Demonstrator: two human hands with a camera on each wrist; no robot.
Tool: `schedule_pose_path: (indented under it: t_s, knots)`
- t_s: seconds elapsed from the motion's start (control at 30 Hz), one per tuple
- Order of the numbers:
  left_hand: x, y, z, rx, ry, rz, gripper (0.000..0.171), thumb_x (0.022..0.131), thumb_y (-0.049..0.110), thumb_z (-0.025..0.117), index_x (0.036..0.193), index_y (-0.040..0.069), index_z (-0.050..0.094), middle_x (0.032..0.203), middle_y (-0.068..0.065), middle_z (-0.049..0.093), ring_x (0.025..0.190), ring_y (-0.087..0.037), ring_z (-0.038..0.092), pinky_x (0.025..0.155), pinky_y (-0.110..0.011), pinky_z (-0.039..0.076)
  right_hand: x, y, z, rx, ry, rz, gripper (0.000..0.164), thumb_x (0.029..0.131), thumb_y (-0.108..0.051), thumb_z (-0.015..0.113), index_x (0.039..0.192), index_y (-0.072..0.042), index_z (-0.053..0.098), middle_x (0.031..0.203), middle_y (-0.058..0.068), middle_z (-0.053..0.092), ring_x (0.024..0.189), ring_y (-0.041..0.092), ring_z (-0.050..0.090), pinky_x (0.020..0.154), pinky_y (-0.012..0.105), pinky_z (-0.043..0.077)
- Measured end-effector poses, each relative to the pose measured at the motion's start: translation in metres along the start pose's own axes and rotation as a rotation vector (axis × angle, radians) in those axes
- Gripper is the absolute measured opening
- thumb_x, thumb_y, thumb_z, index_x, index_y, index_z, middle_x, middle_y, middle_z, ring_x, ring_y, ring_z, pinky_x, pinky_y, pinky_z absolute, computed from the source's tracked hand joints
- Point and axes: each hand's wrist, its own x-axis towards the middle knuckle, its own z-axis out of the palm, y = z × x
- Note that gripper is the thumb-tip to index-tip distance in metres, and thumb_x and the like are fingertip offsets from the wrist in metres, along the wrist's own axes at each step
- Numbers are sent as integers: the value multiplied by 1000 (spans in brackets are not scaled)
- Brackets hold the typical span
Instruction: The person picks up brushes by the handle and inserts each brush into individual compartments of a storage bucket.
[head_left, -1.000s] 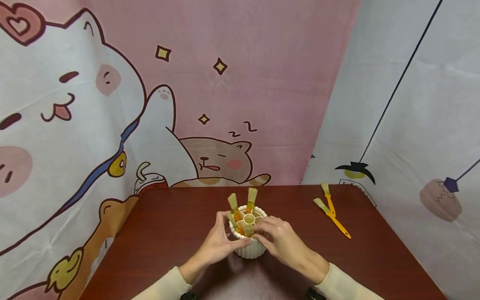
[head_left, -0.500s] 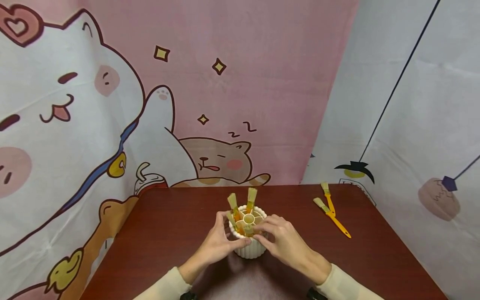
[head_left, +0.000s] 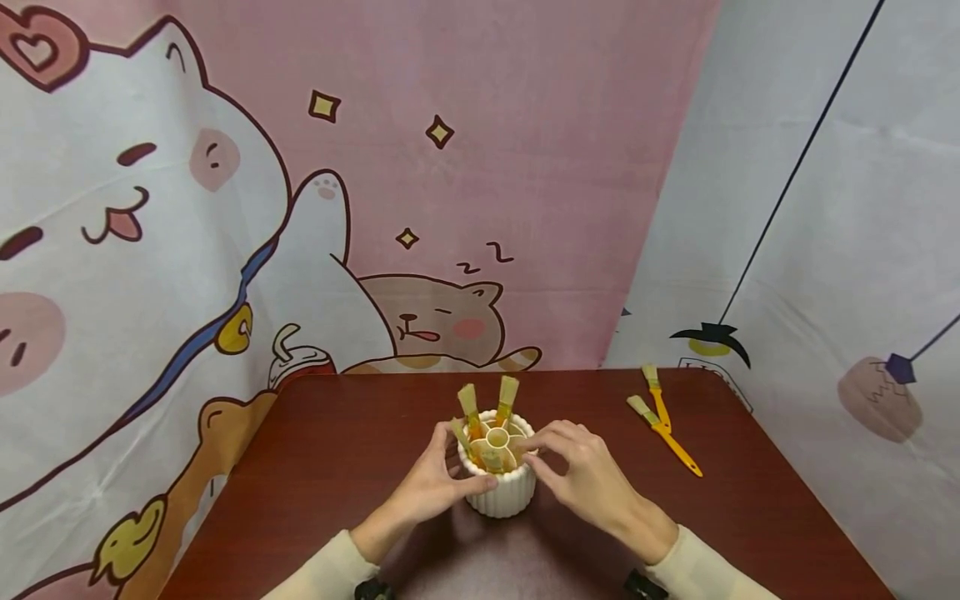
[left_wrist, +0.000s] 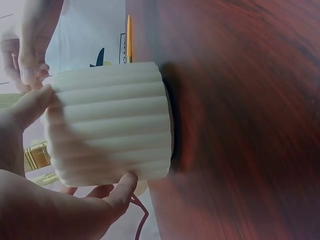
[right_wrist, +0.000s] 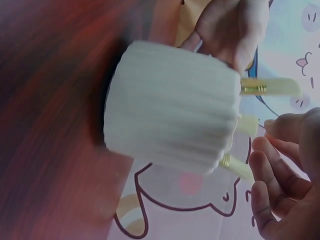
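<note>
"What do you see in the head view?"

"My left hand (head_left: 429, 483) is spread round the left side of a white ribbed pot (head_left: 501, 498), thumb over its front rim. The pot stands upright on the dark red table (head_left: 360, 433), between my two hands."

"And the brushes?"

"Four in its compartments, set round a central ring: a back-left brush (head_left: 469, 400), a back-right brush (head_left: 507, 393), a left brush (head_left: 460, 433) beside my left fingers, and a front brush (head_left: 492, 460) sitting lower. Well off to the right lie an upper brush (head_left: 657, 395) and a lower brush (head_left: 672, 444), touching."

"Your right hand?"

"My right hand (head_left: 588, 471) is at the pot's right rim, thumb and forefinger narrowly apart (I see nothing pinched between them). Whether the tips touch the rim, I can't tell."

"Left wrist view?"

"The pot's ribbed wall fills the middle, with my left thumb near its rim and a fingertip against its side. A slim yellow handle (left_wrist: 129, 40) shows beyond it."

"Right wrist view?"

"Three brush heads jut from the pot's mouth, my right fingers loosely bent just beside them. My left hand shows behind the pot."
</note>
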Motion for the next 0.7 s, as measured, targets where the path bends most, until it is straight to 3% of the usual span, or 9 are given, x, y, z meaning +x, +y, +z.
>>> schedule_pose_path:
  t_s: [0.23,0.4,0.53,0.7]
  knots:
    - [1,-1,-6,-56,-47,-1,101,96,7,95,178,7,36,180,-25,48,165,-50,53,134,-63,48,-2,13,-11,-42,35,42,26,88,-4,100,108,-16,88,103,-10,84,96,12,80,81,40,65]
    - [2,1,-10,-66,-82,0,104,100,6,91,184,6,30,187,-24,38,170,-52,44,135,-62,45,-7,26,-17,-83,64,55,28,87,-2,99,108,-17,88,103,-9,85,93,14,81,84,31,62]
    - [0,1,-14,-57,-88,2,99,102,7,89,183,6,32,186,-26,41,169,-52,46,136,-63,44,-11,36,-23,-116,57,95,26,88,-2,99,107,-17,89,104,-8,85,92,15,80,84,24,59]
    - [-1,0,-17,-58,-85,8,86,104,8,87,177,4,42,179,-29,49,166,-50,50,136,-64,43,-16,50,-31,-170,43,157,23,89,-4,99,107,-15,89,103,-6,86,88,17,79,76,32,62]
